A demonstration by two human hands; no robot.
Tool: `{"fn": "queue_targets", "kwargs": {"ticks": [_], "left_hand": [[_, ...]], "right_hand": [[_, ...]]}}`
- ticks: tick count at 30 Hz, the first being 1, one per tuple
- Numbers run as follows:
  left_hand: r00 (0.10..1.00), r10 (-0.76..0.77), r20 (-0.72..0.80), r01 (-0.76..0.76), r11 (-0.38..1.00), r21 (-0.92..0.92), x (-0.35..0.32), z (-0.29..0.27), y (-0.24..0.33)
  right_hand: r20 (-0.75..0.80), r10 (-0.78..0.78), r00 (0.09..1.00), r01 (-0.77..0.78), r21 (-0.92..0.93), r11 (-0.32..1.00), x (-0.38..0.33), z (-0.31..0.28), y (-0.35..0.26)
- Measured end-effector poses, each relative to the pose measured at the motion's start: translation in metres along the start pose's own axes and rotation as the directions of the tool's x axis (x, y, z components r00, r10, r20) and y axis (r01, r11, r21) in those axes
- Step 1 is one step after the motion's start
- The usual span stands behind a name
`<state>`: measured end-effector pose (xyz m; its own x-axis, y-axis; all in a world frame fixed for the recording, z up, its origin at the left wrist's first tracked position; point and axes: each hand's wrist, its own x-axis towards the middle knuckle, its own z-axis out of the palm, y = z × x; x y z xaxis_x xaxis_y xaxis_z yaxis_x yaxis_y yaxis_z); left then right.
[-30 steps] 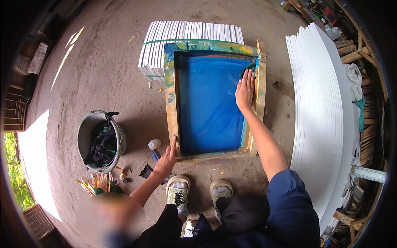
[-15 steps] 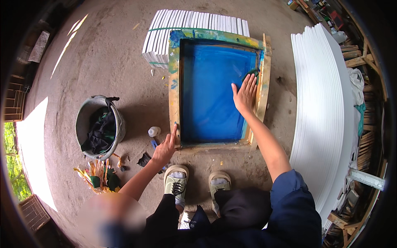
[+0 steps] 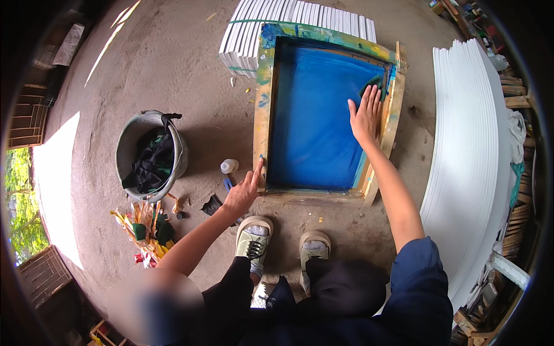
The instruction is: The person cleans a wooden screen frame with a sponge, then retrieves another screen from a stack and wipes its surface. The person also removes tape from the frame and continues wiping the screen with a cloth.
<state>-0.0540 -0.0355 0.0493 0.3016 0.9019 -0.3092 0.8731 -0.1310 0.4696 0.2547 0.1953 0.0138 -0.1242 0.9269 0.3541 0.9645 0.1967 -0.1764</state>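
A screen-printing frame (image 3: 264,109) of paint-stained wood lies in front of me, its recessed mesh (image 3: 314,121) blue all over. Near the far right inner corner, my right hand (image 3: 365,120) lies flat with its fingers stretched over a dark green cloth (image 3: 370,82), pressing it on the mesh. Most of that cloth is hidden under the fingers. At the near left, my left hand (image 3: 243,193) grips the frame's outer edge, index finger along the wood and the other fingers bent.
A grey bucket (image 3: 122,155) with dark cloths stands on the left, near crumpled orange scraps (image 3: 149,225). A small white bottle (image 3: 229,166) sits beside the frame. Strapped white sheets (image 3: 306,16) lie under its far end; a tall white sheet stack (image 3: 461,144) stands at right.
My right hand has slid the cloth slightly away from me, toward the frame's far side. My left hand stays at the same edge. The whole view has shifted a little.
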Motion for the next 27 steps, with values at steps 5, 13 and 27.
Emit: {"fn": "queue_targets", "kwargs": {"ticks": [5,13,27], "left_hand": [[0.999,-0.016,-0.029,0.017,0.999,0.039,-0.006,0.007,-0.01],[0.997,0.025,-0.07,-0.024,1.0,0.015,-0.003,0.009,-0.008],[0.996,0.03,-0.086,-0.019,0.992,0.125,-0.002,0.006,-0.007]], "right_hand": [[0.212,-0.607,0.766,0.534,0.316,0.784,-0.041,0.005,-0.094],[0.205,-0.944,0.259,0.785,0.526,0.329,-0.045,-0.007,-0.04],[0.256,-0.82,0.512,0.494,0.693,0.525,-0.168,-0.01,-0.117]]}}
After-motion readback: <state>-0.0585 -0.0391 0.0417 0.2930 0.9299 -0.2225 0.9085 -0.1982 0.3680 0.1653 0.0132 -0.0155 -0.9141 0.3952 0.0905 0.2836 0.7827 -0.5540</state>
